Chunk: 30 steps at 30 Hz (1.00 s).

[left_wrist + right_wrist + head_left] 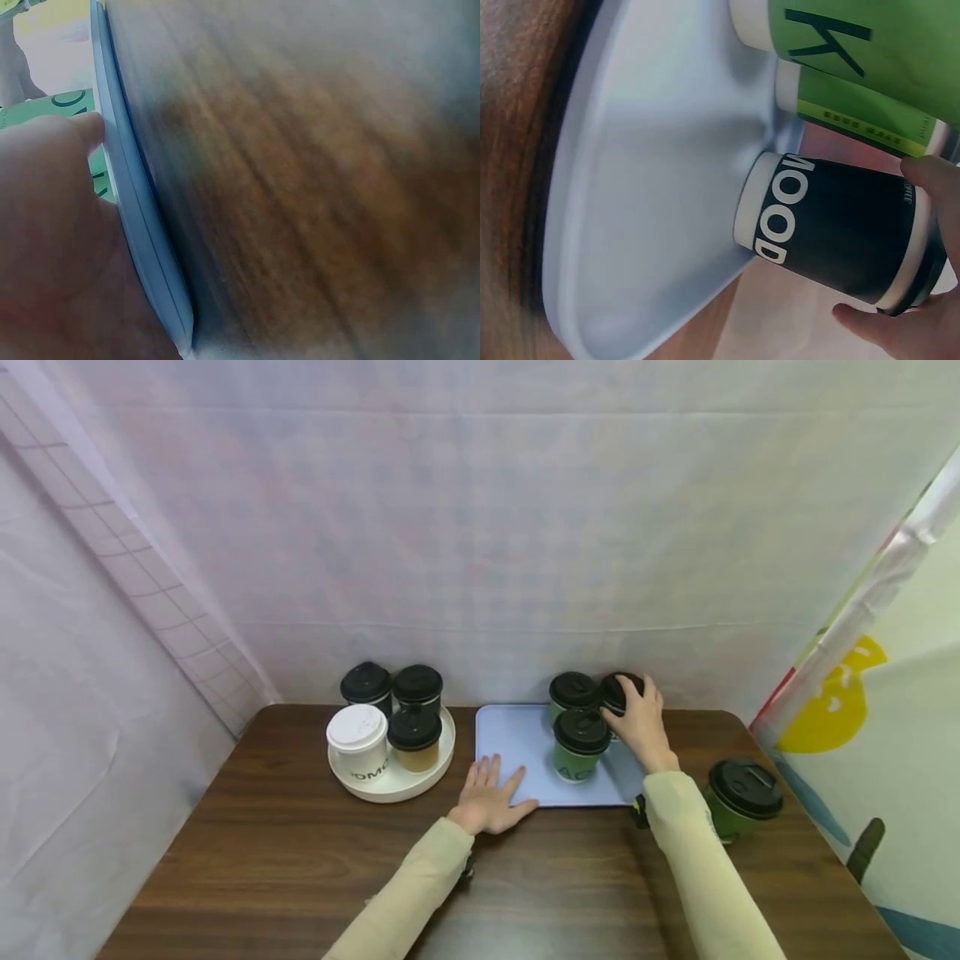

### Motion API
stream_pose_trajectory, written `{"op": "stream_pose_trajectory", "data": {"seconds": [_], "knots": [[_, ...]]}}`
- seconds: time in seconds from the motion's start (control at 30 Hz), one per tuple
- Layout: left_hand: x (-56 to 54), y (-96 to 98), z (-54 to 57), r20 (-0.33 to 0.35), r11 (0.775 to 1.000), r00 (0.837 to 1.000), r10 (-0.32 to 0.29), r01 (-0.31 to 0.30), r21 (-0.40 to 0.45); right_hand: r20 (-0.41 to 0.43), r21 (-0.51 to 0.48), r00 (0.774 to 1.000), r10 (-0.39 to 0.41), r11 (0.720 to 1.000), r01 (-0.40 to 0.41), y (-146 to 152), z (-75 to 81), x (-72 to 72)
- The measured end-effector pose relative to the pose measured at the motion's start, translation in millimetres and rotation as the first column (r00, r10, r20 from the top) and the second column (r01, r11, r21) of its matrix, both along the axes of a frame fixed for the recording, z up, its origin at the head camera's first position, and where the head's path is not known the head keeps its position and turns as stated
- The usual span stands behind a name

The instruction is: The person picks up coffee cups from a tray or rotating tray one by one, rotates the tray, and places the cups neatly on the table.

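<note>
My right hand [641, 727] grips a black paper coffee cup [840, 225] near its dark lid, at the back right of a pale blue tray [513, 735]. White letters reading MOOD run round the cup's side, and its white base is right at the tray in the right wrist view. Two green coffee cups with black lids stand beside it, a front one [576, 767] and a back one [573, 691]. With fingers spread, my left hand [487, 797] rests on the tray's front left edge. In the left wrist view its thumb lies over the tray rim [131, 187].
To the left, a round white tray [448, 743] bears a white cup [358, 752], a tan cup [416, 752] and two dark-lidded cups behind. Another green cup [738, 797] stands right of my right forearm. A white cloth [480, 527] hangs behind the brown table [300, 868].
</note>
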State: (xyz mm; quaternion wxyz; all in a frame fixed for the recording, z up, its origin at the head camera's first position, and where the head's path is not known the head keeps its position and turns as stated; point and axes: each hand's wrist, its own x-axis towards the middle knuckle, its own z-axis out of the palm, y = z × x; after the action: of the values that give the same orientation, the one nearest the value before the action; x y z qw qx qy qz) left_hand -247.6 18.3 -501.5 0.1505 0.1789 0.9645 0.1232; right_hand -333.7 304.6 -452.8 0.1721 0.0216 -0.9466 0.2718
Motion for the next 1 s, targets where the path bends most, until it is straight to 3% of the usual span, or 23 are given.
{"op": "stream_pose_trajectory", "data": {"seconds": [0.23, 0.5, 0.8, 1.0], "knots": [[4.3, 2.3, 5.2, 0.007, 1.000, 1.000, 0.004, -0.004, 0.003, -0.080, -0.045, 0.996, -0.034, 0.999, 0.031, -1.1, -3.6, 0.7], [0.9, 1.0, 3.0, 0.014, 1.000, 1.000, 0.004, -0.004, -0.020, -0.090, -0.055, 0.995, -0.039, 0.998, 0.034, -1.5, -5.3, 3.0], [0.1, 2.2, 0.7, 0.006, 1.000, 1.000, -0.002, 0.002, -0.031, -0.097, -0.052, 0.994, -0.046, 0.998, 0.041, 2.8, -2.2, 15.1], [-1.0, 1.2, 0.6, -0.002, 0.999, 1.000, -0.010, 0.010, -0.032, -0.149, -0.053, 0.987, -0.062, 0.997, 0.055, 4.2, -0.5, 22.8]]}}
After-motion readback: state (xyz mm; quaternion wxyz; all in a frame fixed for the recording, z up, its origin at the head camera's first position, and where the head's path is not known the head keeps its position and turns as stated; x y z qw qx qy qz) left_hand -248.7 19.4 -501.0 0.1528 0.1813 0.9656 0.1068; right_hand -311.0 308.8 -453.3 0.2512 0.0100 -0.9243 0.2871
